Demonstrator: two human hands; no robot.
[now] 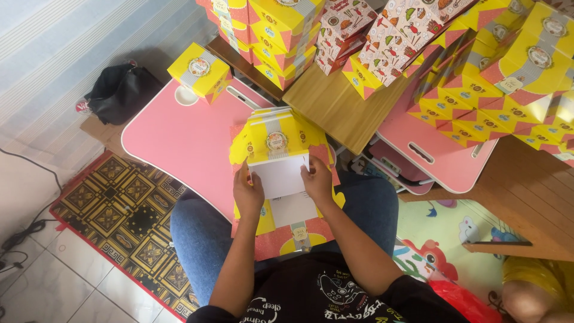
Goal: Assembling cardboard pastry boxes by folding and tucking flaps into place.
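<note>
A flat, unfolded yellow and pink cardboard box (pixel 276 140) lies on top of a stack of similar flats over my lap and the edge of the pink lap table (pixel 179 137). My left hand (pixel 247 190) grips the left edge of its white inner panel (pixel 280 174). My right hand (pixel 317 179) pinches the panel's right edge, folding it up. More flats (pixel 287 230) hang below between my knees.
One assembled yellow box (pixel 200 70) stands on the pink table's far left. Piles of assembled boxes (pixel 496 78) fill the wooden board (pixel 338 107) and a second pink table (pixel 442 158) at right. A black bag (pixel 116 90) sits on the floor at left. Another person's knee (pixel 532 293) is at bottom right.
</note>
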